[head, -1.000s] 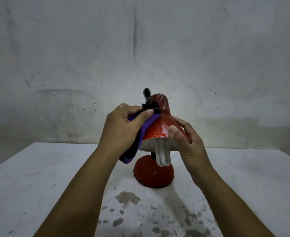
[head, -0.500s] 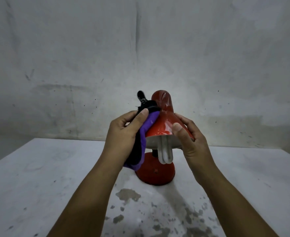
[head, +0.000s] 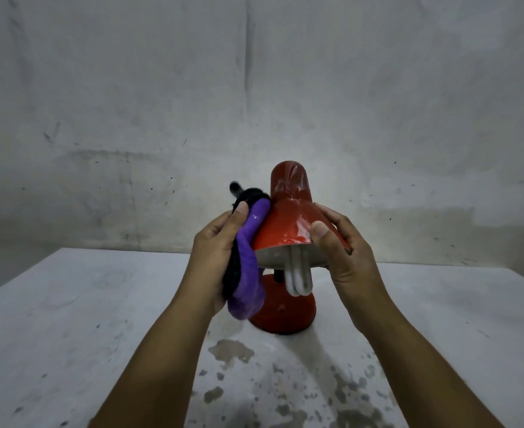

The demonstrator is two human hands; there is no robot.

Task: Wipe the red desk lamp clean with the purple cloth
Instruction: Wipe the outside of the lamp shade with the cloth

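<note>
The red desk lamp [head: 287, 217] stands on its round red base in the middle of the table, its shade tilted toward me with a white bulb hanging out below. My left hand [head: 216, 251] grips the purple cloth [head: 248, 267], which has a black side, and presses it against the shade's left flank. My right hand [head: 341, 245] holds the shade's right rim, thumb on the front and fingers curled round the far side. The lamp's neck is mostly hidden behind the shade and cloth.
The white table [head: 69, 319] carries dark stains [head: 233, 350] in front of the lamp base. A scuffed grey wall [head: 254, 103] rises close behind the table's far edge.
My left hand and the cloth have slid down the left side of the shade, baring the red top. The right hand keeps its hold on the rim.
</note>
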